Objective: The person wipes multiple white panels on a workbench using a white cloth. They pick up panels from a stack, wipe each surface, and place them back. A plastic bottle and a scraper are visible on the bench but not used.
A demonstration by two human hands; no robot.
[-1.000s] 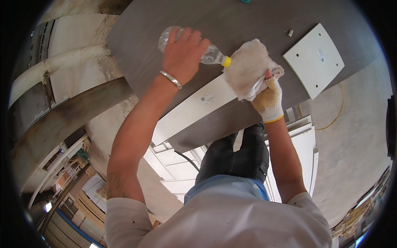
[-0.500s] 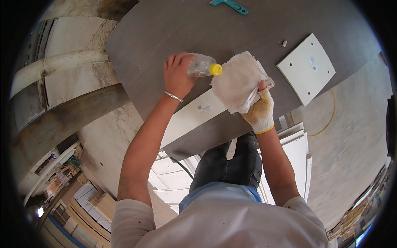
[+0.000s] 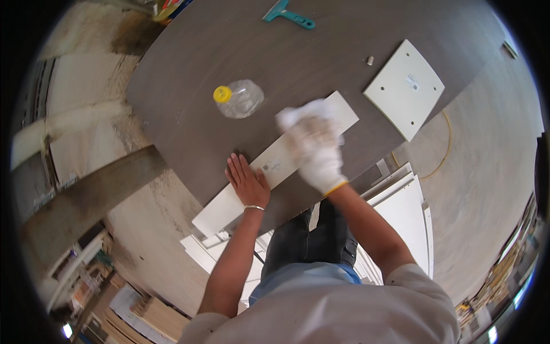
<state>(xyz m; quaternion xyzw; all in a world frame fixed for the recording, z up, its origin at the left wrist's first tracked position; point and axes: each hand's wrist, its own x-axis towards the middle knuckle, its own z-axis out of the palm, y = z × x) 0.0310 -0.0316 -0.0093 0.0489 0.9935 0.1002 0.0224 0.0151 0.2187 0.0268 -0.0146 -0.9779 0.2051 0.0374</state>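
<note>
A long narrow white board (image 3: 224,202) lies slantwise along the near side of the dark brown table (image 3: 189,92). My bare left hand (image 3: 250,182), with a metal bangle at the wrist, presses flat on the board beside its small label, fingers stretched out. My right hand (image 3: 318,153), in a white knit glove and blurred by motion, bears down on a whitish cloth (image 3: 303,113) against the board's upper part. Beyond the board rests a clear plastic bottle (image 3: 243,98) with a yellow cap, out of both hands.
A teal-handled scraper (image 3: 292,17) lies at the far side of the table. To the right are a squarish white panel (image 3: 405,89) with holes and a small light-coloured peg (image 3: 370,60). White panels (image 3: 401,215) are stacked below the near edge.
My left hand has let go of the bottle, now standing on the table, and come down onto the board. The right hand has moved left, bringing the cloth onto the board.
</note>
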